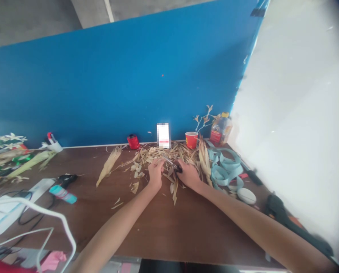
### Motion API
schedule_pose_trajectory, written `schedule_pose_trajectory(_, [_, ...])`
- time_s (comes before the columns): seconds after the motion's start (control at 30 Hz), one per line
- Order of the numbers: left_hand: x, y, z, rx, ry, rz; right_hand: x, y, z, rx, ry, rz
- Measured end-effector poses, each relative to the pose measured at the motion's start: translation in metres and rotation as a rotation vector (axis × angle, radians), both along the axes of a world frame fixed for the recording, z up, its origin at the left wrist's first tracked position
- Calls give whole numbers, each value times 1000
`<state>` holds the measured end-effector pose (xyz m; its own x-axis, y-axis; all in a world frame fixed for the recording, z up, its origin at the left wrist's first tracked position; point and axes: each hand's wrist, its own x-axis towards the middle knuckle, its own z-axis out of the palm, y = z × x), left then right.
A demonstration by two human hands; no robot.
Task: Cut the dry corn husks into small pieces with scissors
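Note:
My right hand is closed round the black handles of a pair of scissors, whose blades point up and left. Just beside the blade tips, my left hand has its fingers pressed together; what they pinch is too small to make out. Under and behind both hands spreads a heap of dry corn husk scraps. Several cut pale pieces lie left of my left hand. Whole dried husks lie on either side, one on the left and one on the right.
Along the blue partition stand a red roll, a red paper cup and a yellow-capped bottle. Light-blue ribbon lies coiled at right. Cables, a blue tube and a white power strip occupy the left.

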<state>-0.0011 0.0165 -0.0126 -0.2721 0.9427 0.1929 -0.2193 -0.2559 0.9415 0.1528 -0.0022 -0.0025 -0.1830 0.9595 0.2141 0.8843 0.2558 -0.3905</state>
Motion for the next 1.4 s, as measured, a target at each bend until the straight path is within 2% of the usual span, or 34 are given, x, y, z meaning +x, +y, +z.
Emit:
schedule_pose_trajectory(0.17, [0, -1, -1, -33, 13, 30, 0, 0, 0, 7, 20, 6])
schedule_pose_trajectory(0.5, [0, 0, -4, -19, -28, -2, 0, -1, 2, 18, 5, -2])
schedule_pose_trajectory(0.8, [0, 2, -5, -8, 101, 2, -2, -4, 5, -10, -7, 17])
schedule_pose_trajectory(1.03, [-1, -4, 0, -1, 141, -66, -2, -3, 3, -26, 14, -30])
schedule_pose_trajectory(1.2, [0, -3, -1, -7, 116, -77, -1, -2, 3, -29, 32, -32])
schedule_pose_trajectory(1.4, [1, -1, -4, -61, -7, -60, -1, -3, 5, -35, 13, -36])
